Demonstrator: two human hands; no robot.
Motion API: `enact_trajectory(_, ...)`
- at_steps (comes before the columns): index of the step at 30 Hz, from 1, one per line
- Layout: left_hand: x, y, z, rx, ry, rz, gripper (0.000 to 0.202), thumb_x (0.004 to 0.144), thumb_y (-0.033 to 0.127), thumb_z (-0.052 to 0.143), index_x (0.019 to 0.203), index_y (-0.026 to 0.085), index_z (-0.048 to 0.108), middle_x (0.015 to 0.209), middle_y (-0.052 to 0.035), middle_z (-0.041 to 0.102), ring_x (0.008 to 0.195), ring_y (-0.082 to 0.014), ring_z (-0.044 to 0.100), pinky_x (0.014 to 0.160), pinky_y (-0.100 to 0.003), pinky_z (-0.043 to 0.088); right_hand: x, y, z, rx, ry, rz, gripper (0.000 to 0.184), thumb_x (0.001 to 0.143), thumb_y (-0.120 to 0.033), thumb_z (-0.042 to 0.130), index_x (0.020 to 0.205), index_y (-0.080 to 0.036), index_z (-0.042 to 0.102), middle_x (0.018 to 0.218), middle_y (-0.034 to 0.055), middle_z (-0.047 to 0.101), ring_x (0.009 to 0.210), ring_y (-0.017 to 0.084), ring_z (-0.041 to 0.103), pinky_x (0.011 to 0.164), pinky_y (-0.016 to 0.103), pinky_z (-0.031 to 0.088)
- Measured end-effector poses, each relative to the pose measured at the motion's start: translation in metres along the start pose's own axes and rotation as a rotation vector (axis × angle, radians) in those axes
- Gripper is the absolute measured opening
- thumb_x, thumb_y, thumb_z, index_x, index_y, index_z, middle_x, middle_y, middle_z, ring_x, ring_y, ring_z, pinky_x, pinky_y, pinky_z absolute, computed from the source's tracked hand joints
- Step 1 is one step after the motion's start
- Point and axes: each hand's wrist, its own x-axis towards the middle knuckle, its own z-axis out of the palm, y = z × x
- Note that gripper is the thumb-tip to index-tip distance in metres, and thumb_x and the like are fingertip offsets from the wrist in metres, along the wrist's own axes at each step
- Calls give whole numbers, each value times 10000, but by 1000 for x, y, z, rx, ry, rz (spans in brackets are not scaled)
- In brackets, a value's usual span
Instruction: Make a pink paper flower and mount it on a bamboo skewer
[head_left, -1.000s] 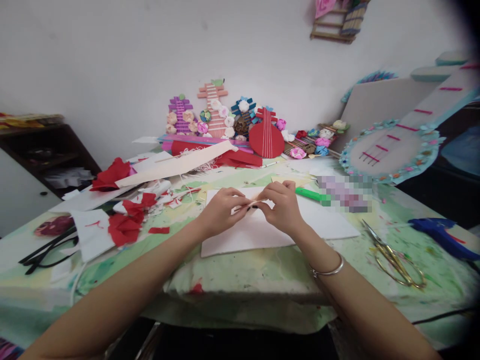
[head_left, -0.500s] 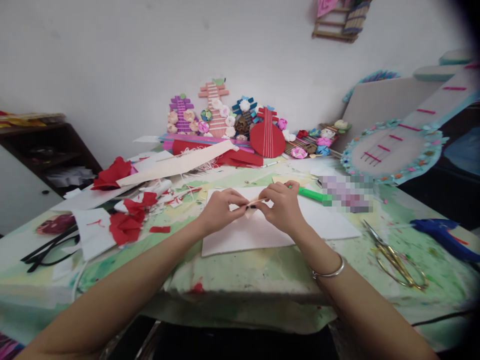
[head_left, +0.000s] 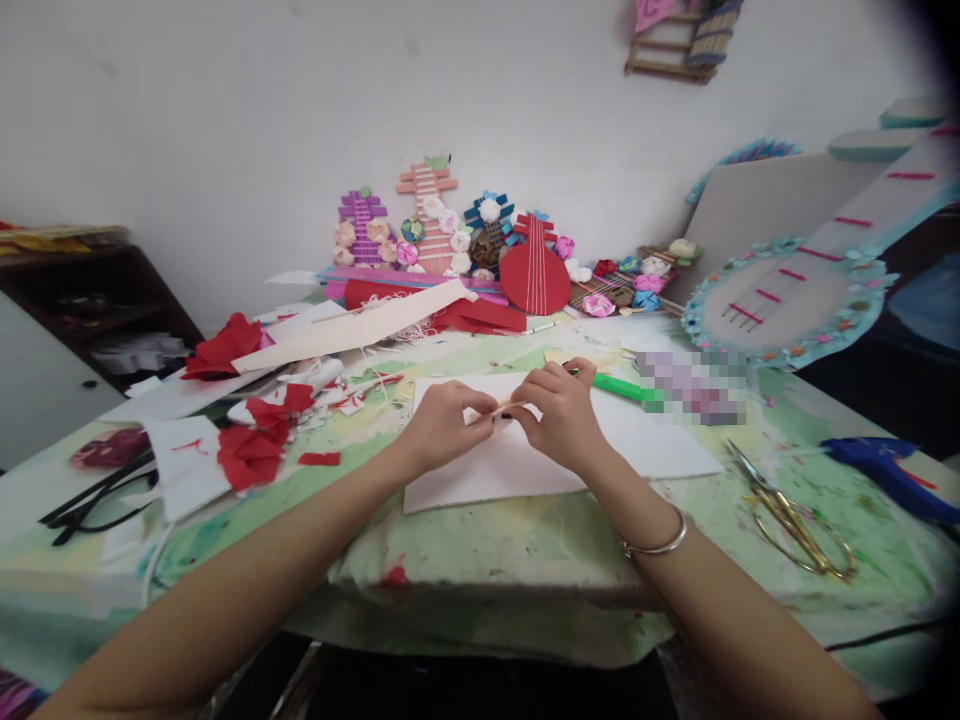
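Observation:
My left hand (head_left: 441, 428) and my right hand (head_left: 560, 412) meet over a white sheet (head_left: 660, 445) on the table, fingertips pinched together. Between them they hold a small pale strip of paper (head_left: 507, 407), folded or rolled. A silver bangle (head_left: 654, 541) circles my right wrist. A green marker (head_left: 625, 389) lies just behind my right hand.
Gold scissors (head_left: 791, 520) and a blue glue gun (head_left: 885, 475) lie at the right. Red paper scraps (head_left: 251, 450) and black strips (head_left: 90, 505) lie at the left. Paper instruments and flowers (head_left: 487, 250) stand along the wall, a large teal-edged one (head_left: 787, 300) at the right.
Both hands kept pinching the paper strip and worked it slightly; my right hand's fingers shifted a little. Nothing else moved.

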Motion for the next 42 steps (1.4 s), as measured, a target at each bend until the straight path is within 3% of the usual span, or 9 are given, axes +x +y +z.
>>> enact_trajectory(9,1,1,-4,16,-15,40,157,758,224,584,669,207,713,715,0,722,701,-160,630,677,-259,451,2,-4,1,-33,43,-35,181,860,-228,515,698,-202,592,693,8,605,764,171,496,901,433,209)
enact_trajectory(13,2,-2,-7,-66,37,-67,141,745,263,607,702,207,729,732,-1,727,695,-158,631,682,-252,452,5,-6,-3,115,129,-22,119,864,-187,496,832,-222,605,852,38,640,862,190,538,955,446,265)
enact_trajectory(16,4,-4,-9,-163,48,-237,167,731,293,614,743,192,747,747,-5,727,725,-170,636,682,-244,450,6,-6,-6,272,189,24,133,857,-164,487,892,-215,605,938,77,619,931,206,539,850,387,392)
enact_trajectory(20,6,-7,-9,-336,37,-432,205,719,296,611,755,154,754,657,-2,691,646,-154,600,614,-230,425,6,-4,-3,405,78,216,73,830,-188,547,857,-197,614,740,26,577,662,147,522,637,292,427)
enact_trajectory(24,5,-10,-6,-498,19,-439,219,708,325,633,761,152,757,619,3,654,601,-134,552,561,-222,391,4,-3,5,504,-45,363,102,802,-289,607,821,-190,625,703,0,564,559,105,467,559,256,393)
enact_trajectory(31,4,-10,-4,-534,-1,-456,214,686,303,661,787,144,762,620,-5,654,616,-141,553,574,-230,392,1,-1,18,698,-107,445,199,791,-383,600,760,-187,618,741,17,596,587,109,486,542,254,401)
enact_trajectory(37,6,-10,-5,-628,-18,-518,197,672,284,672,783,148,761,662,-12,688,622,-137,566,600,-234,403,2,6,17,793,-151,471,135,773,-295,594,710,-180,561,743,8,564,639,116,502,553,245,397)
enact_trajectory(42,7,-9,-6,-730,-36,-563,184,647,265,674,760,145,756,721,-33,711,649,-143,583,629,-250,421,2,9,12,799,-182,412,96,773,-249,568,714,-183,531,723,-7,515,614,107,459,560,249,377)
